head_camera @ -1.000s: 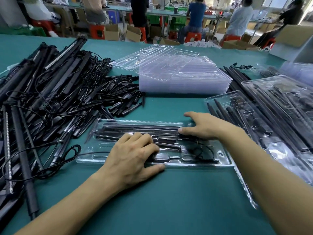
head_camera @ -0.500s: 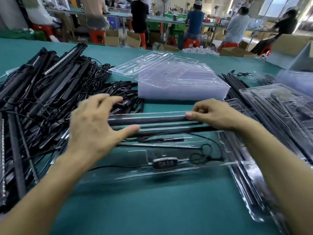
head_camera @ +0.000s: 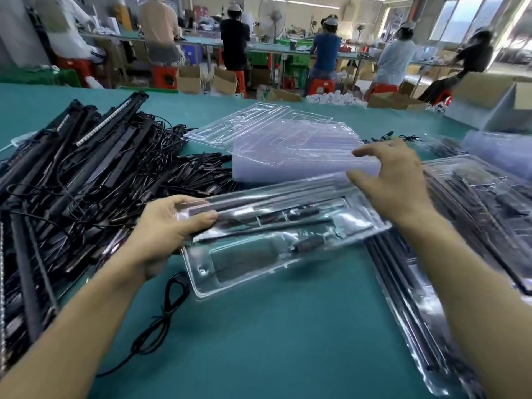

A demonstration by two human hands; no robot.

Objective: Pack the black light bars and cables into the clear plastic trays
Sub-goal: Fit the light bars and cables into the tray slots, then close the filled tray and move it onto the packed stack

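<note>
Clear plastic tray (head_camera: pixel 230 272), packed with black light bars (head_camera: pixel 267 207) and a cable (head_camera: pixel 309 243), is held tilted over the middle of the desk (head_camera: pixel 288 341). The left hand (head_camera: pixel 167 226) pinches its left end, thumb on top, fingers (head_camera: pixel 184 200) curled at the edge. The right hand (head_camera: pixel 394 180) hovers by its far right corner, fingers spread; whether they touch cannot be told. Empty trays (head_camera: pixel 288 156) are stacked beyond, and loose bars (head_camera: pixel 72 174) are piled at left.

No legible text, label, brand, number or sign anywhere in view.
</note>
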